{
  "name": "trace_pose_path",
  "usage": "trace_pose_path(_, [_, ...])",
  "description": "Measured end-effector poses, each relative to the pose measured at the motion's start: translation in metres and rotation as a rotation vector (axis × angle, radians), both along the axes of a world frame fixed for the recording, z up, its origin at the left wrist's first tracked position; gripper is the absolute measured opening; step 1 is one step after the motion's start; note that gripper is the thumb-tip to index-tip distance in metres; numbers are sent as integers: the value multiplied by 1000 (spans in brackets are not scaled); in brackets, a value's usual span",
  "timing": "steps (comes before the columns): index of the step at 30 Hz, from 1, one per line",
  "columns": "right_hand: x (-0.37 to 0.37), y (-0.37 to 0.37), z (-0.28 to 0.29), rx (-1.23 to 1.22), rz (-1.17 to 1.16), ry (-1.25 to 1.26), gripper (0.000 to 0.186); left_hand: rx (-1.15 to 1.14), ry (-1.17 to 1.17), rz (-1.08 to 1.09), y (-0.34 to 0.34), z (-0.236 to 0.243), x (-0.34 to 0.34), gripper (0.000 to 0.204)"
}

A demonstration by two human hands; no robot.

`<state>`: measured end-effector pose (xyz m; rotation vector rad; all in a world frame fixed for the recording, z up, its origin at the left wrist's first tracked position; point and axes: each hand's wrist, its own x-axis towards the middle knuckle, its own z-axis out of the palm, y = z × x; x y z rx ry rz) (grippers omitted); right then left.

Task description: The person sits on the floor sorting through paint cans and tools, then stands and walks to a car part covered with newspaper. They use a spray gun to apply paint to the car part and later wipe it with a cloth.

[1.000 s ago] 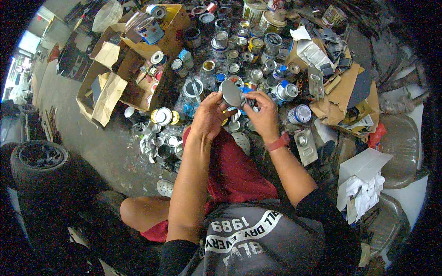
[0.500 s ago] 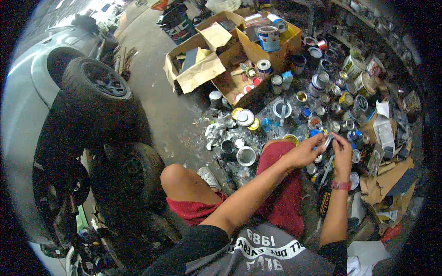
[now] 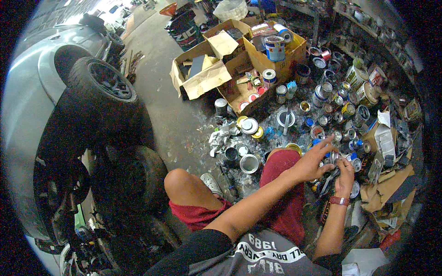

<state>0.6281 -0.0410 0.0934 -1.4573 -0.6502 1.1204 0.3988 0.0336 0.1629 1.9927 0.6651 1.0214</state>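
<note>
My left hand [image 3: 314, 162] reaches across my knee, fingers spread apart, its thumb close to my right fingertips. My right hand [image 3: 344, 177], with a red band at the wrist, has its fingers closed around a small silvery-grey piece [image 3: 334, 158]. That piece lies between both hands, partly hidden by fingers, and its kind is too small to tell. Below the hands, paint-stained strips and can lids show in part. Just beyond them stand small open paint tins [image 3: 317, 132] and a blue-capped container [image 3: 355, 144].
Many used paint cans crowd the stained floor. A wide pot [image 3: 285, 118] has a stirring stick in it. Cardboard boxes [image 3: 202, 69] hold cans and lids. At left stands a grey car with its wheel [image 3: 108, 80] showing. Torn cardboard [image 3: 389, 188] lies at right.
My left fingers have gone from a pinch on the small silvery piece to a spread. My right hand has come slightly lower, still holding it. The whole view has shifted a little.
</note>
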Motion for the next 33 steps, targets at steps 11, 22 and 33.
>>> trace_pose_path(11, [-68, -1, 88, 222, 61, -596, 33, -676, -270, -68, 18, -9, -4, 76])
trace_pose_path(22, [-66, 3, 78, 274, 82, -538, 18, -1055, -324, -174, 23, -18, 0, 74])
trace_pose_path(33, [-31, 9, 51, 110, 59, 351, 20, -103, -1, -99, 7, -8, -9, 80])
